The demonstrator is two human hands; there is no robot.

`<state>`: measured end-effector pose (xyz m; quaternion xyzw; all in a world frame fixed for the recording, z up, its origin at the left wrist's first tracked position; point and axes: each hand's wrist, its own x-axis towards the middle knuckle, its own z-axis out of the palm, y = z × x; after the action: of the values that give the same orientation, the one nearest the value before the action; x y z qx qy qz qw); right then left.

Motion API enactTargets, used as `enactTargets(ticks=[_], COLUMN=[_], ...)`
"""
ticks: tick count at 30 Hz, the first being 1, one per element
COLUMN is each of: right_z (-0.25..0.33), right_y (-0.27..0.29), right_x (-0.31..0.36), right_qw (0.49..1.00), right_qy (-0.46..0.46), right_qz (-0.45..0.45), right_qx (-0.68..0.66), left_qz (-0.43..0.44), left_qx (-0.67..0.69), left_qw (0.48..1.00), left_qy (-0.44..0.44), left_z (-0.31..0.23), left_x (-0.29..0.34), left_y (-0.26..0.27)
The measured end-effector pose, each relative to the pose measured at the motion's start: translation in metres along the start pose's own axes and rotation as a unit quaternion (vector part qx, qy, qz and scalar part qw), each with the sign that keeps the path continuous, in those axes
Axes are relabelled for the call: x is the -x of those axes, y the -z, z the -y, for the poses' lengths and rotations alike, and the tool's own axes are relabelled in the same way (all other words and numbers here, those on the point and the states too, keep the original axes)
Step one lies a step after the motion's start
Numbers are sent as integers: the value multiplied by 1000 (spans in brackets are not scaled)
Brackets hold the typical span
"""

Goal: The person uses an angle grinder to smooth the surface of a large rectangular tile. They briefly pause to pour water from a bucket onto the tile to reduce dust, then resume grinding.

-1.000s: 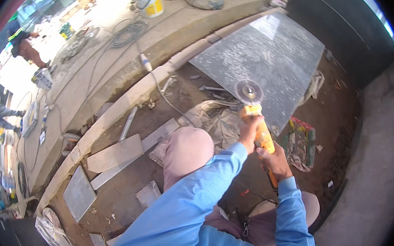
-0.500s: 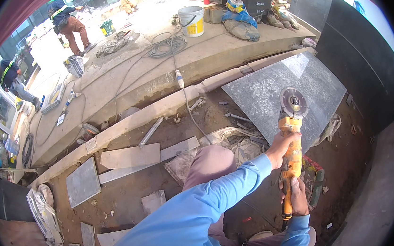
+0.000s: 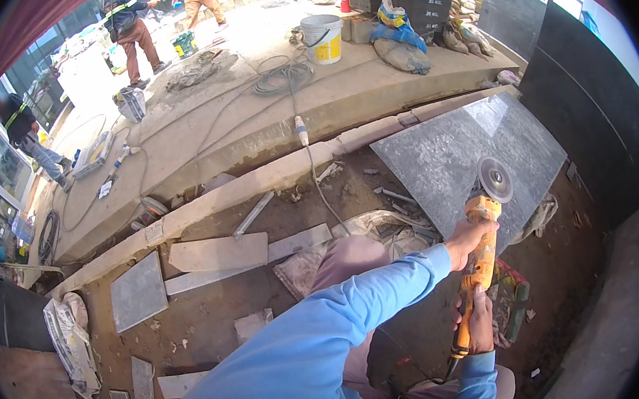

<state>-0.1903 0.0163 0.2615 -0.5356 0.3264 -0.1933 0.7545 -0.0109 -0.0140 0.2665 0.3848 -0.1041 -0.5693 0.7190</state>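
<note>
An orange angle grinder (image 3: pixel 483 264) with a thin cutting disc (image 3: pixel 495 179) is held in both hands, its disc end pointing away from me. Around the front of its body, close behind the disc, is my left hand (image 3: pixel 470 242), closed on it. My right hand (image 3: pixel 480 321) grips the narrower rear end, where the cord leaves. The disc is over a large dark grey stone slab (image 3: pixel 438 153) that lies at a slant; whether it touches the slab, I cannot tell. My left forearm crosses in front of my bent knee (image 3: pixel 352 258).
Stone offcuts (image 3: pixel 218 253) and a square grey tile (image 3: pixel 138 292) lie on the dirt at left. Beyond a low concrete ledge (image 3: pixel 255 173) are a coiled cable (image 3: pixel 281 79), a white-and-yellow bucket (image 3: pixel 322 39) and several people. A dark panel (image 3: pixel 583 97) stands at right.
The grinder's head has shifted slightly right and its disc has tilted. Both hands keep their hold. The whole view has moved a little, and the people in the background have changed position.
</note>
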Motion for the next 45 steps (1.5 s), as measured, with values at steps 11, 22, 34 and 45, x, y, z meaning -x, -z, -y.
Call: enactTargets(ticks=[11,22,34,45], right_z=[-23,12,9,-35], right_y=[14,9,-4,29], right_x=[-3,-20,-50,-52], right_qw=[994,998,983,963], right_qy=[-73,11,66,105], right_qz=[54,29,-55,-111], right_qx=[53,51,161,222], left_qz=[-71,-49,-38,15], left_qx=[-26,20,36,87], left_qw=[997,991,996,996], left_qy=[-9,-123,-71,28], left_z=[29,27,54,91], left_x=[-4,7,-1,-12], left_y=[18,3,28,41])
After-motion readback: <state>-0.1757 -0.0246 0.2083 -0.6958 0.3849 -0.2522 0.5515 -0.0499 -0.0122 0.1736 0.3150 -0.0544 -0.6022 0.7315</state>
